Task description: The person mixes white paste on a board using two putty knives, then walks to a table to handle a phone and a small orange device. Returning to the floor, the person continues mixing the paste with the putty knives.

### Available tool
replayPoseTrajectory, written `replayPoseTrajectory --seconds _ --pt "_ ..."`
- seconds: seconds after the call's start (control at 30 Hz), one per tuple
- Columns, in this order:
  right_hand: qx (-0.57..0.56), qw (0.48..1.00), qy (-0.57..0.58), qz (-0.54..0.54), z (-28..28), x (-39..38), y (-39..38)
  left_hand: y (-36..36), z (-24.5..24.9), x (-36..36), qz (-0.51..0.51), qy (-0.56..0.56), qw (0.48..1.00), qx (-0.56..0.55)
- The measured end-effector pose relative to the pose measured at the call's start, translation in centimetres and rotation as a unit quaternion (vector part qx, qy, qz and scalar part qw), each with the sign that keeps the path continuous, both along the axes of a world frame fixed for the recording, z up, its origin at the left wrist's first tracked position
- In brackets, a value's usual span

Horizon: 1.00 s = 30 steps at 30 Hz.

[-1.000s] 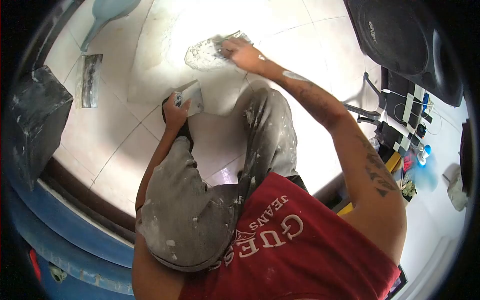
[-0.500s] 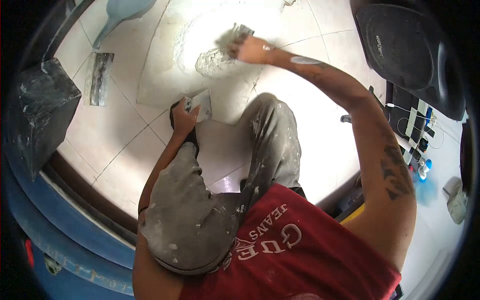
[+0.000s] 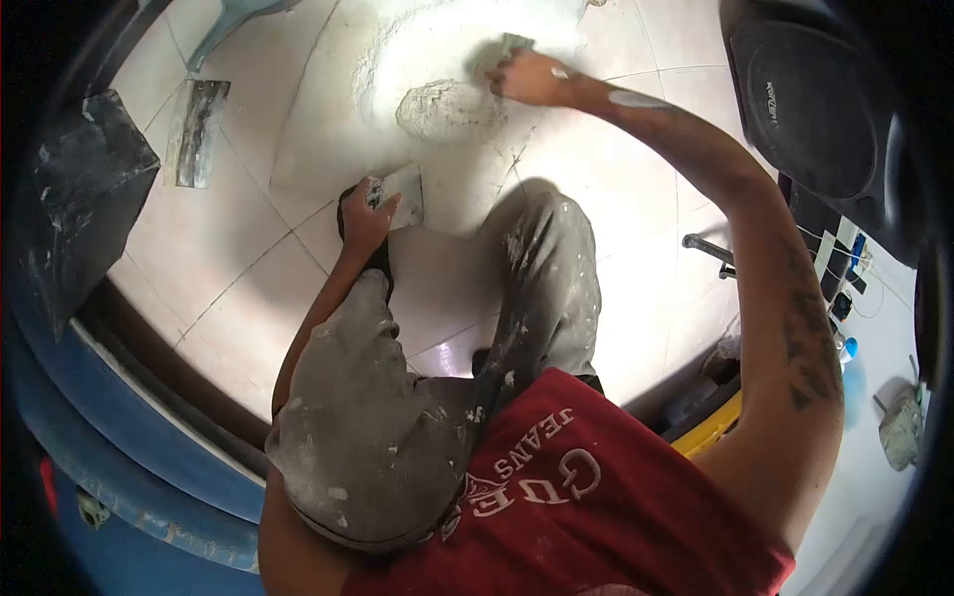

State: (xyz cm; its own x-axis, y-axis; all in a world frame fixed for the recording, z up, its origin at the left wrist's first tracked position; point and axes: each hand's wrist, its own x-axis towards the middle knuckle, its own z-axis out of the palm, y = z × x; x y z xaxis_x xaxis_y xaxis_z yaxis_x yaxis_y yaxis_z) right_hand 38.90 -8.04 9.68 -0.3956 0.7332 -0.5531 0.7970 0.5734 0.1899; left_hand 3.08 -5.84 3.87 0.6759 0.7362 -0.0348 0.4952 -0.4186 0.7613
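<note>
Squatting over floor mix: right hand point(image 3: 527, 77) grips putty knife point(image 3: 505, 46) at far edge of plaster heap point(image 3: 447, 107), probably to drag it nearer; left hand point(image 3: 366, 221) clamps 2nd blade point(image 3: 402, 187) near knee.

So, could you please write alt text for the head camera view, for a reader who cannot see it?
A person crouches on a tiled floor, the right hand holding a trowel at a heap of white plaster. The left hand grips a flat scraper closer in; a black speaker stands at right.
</note>
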Motion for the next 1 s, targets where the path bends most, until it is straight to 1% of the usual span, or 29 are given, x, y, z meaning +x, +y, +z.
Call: replayPoseTrajectory --seconds 0.03,0.07,0.1,0.13,0.17,0.2,0.23,0.27,0.3,0.33,0.37,0.43,0.47,0.5,0.53,0.57,0.6,0.63,0.7,0.73,0.77,0.8,0.83,0.87,0.9,0.93,0.97,1.0 --pt "0.024 0.995 0.090 -0.039 1.8 -0.4 1.3 0.0 0.1 0.2 -0.001 0.007 1.000 0.016" --pt "0.008 0.997 0.045 -0.065 1.1 -1.5 1.9 0.5 0.1 0.5 -0.006 0.012 0.999 0.034" --pt "-0.009 0.996 -0.001 -0.091 0.1 -2.3 1.8 1.1 0.2 0.5 -0.015 0.015 1.000 0.008" --pt "0.037 0.998 0.022 -0.044 -1.2 -2.6 0.8 1.2 0.2 0.5 -0.021 0.017 0.999 -0.023" --pt "0.122 0.985 0.120 0.003 -2.1 -1.8 -0.4 0.9 0.2 0.6 -0.020 0.020 0.998 -0.058" --pt "0.207 0.954 0.207 0.057 -1.6 -1.5 -1.1 0.7 0.1 0.7 -0.018 0.012 0.998 -0.065" --pt "0.134 0.982 0.135 0.018 -0.5 -1.8 0.0 0.9 0.3 0.7 -0.015 0.007 0.997 -0.071" --pt "0.059 0.996 0.064 -0.018 0.3 -2.4 1.3 1.0 0.4 0.5 -0.010 0.004 0.997 -0.077" --pt "-0.017 0.998 -0.010 -0.060 0.5 -3.1 1.7 1.2 0.2 0.5 -0.008 0.014 0.996 -0.093" --pt "0.049 0.995 0.074 -0.043 0.9 -3.3 2.5 1.1 0.0 0.5 -0.013 0.025 0.993 -0.113" --pt "0.041 0.992 0.110 -0.047 1.6 -3.7 2.7 1.1 0.1 0.4 -0.013 0.033 0.991 -0.129" --pt "0.004 0.999 0.018 -0.028 0.1 -4.8 1.5 0.7 -0.8 0.3 0.000 0.033 0.996 -0.088" --pt "0.269 0.922 0.265 0.084 -2.4 -2.9 0.4 0.7 -1.1 0.0 0.006 0.035 0.997 -0.067" --pt "0.204 0.958 0.191 0.063 -2.1 -2.8 0.7 1.0 -0.7 0.1 0.000 0.031 0.998 -0.059" --pt "0.135 0.983 0.118 0.044 -1.9 -2.8 1.0 0.9 -0.4 0.1 -0.003 0.029 0.998 -0.053" --pt "0.063 0.997 0.041 0.022 -1.7 -2.5 1.1 0.7 -0.1 0.2 -0.010 0.026 0.998 -0.049" --pt "-0.006 0.998 0.019 -0.052 0.6 -3.7 2.8 0.3 -0.4 0.1 -0.011 0.024 0.998 -0.057" --pt "0.014 0.996 0.086 -0.007 0.9 -3.1 3.7 0.3 -0.7 0.0 -0.012 0.022 0.998 -0.063" --pt "0.012 0.998 0.049 -0.042 3.4 -5.8 3.6 0.8 -0.9 0.2 -0.004 0.018 0.998 -0.062" --pt "0.110 0.986 0.125 -0.003 -0.4 -4.7 2.1 0.8 -0.4 0.3 -0.004 0.020 0.998 -0.062" --pt "0.204 0.958 0.201 0.033 -4.3 -3.4 -0.1 0.7 -0.2 0.2 -0.006 0.024 0.998 -0.065" --pt "0.248 0.934 0.241 0.085 -2.5 -2.8 -0.1 0.8 -0.2 0.0 -0.011 0.016 0.998 -0.066" --pt "0.168 0.971 0.165 0.031 -1.5 -3.4 0.7 0.8 -0.4 -0.1 -0.011 0.008 0.998 -0.067" --pt "0.087 0.993 0.082 -0.024 -0.6 -4.0 1.8 0.8 -0.6 0.2 -0.012 -0.003 0.998 -0.068" --pt "-0.002 0.996 -0.005 -0.086 0.4 -4.4 2.3 0.5 -0.4 0.4 -0.011 0.000 0.997 -0.081" --pt "-0.024 0.996 0.058 -0.056 1.5 -4.1 3.4 0.4 0.3 0.4 -0.010 0.006 0.996 -0.093" --pt "-0.015 0.995 0.043 -0.085 -0.7 -4.8 3.2 0.9 0.8 0.6 0.000 0.009 0.995 -0.099" --pt "0.000 0.994 0.024 -0.110 -4.5 -5.3 2.5 1.3 1.0 1.0 0.003 0.004 0.993 -0.121"
